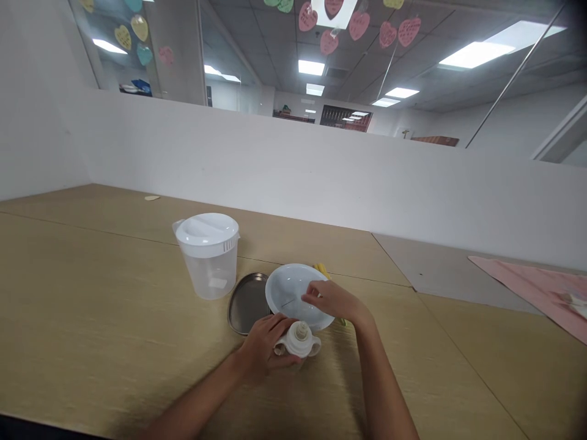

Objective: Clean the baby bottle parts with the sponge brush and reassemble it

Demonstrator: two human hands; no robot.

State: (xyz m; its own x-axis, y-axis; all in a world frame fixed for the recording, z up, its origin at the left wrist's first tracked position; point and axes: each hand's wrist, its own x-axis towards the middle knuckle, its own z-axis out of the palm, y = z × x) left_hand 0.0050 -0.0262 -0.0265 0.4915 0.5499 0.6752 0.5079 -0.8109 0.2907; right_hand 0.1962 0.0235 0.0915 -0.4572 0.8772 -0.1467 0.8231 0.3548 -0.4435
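Observation:
My left hand is wrapped around the side of a two-handled baby bottle, which stands close to me on the table. On its white collar sits a pale, translucent nipple-like top. Directly beyond it is a white bowl with a thin dark, stick-like line lying inside. Over the bowl's right side hangs my right hand, its fingers curled together; whatever they hold, if anything, is hidden. Left of the bowl, partly under its rim, a dark grey metal tray lies flat.
A clear plastic pitcher with a white lid stands behind the tray. Something yellow pokes out behind the bowl. A pink cloth lies at the far right, and a small pale flat piece at the back left. A white wall borders the table.

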